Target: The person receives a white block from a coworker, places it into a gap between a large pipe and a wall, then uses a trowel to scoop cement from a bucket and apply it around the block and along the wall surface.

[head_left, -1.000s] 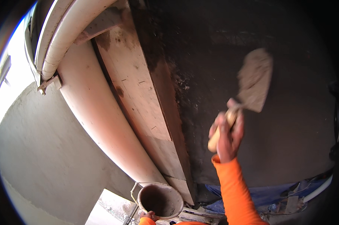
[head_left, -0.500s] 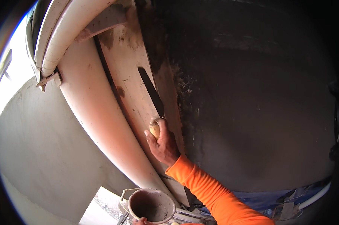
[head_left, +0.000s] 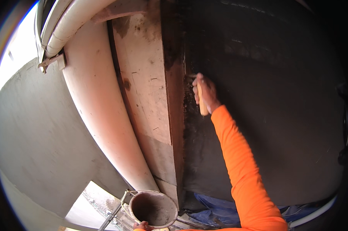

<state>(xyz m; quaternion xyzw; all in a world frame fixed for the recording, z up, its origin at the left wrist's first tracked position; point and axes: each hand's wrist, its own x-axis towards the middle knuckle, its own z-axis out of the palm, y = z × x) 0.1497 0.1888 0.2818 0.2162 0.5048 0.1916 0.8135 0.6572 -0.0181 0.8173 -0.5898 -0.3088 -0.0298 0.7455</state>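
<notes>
My right hand [head_left: 208, 91] is closed around the pale wooden handle [head_left: 203, 106] of a trowel, up against the dark wall [head_left: 266, 115]. The trowel's blade hardly shows against the dark surface beside the vertical wooden edge. At the bottom of the view my left hand [head_left: 142, 225] is closed on the near rim of a grey bucket [head_left: 174, 211]. Only a few of its fingers show. Greyish residue coats the bucket's inside, and its wire handle hangs on the left.
A thick white pipe [head_left: 104, 104] runs down left of a wooden board [head_left: 143, 77], with a narrow brown edge strip [head_left: 176, 115] beside the dark wall. Farther left stands a grey rendered wall [head_left: 39, 134]. Blue sheeting [head_left: 212, 208] lies low at the wall's foot.
My right hand has moved up and right with the trowel, from in front of the board onto the dark wall. The bucket stays low in my left hand.
</notes>
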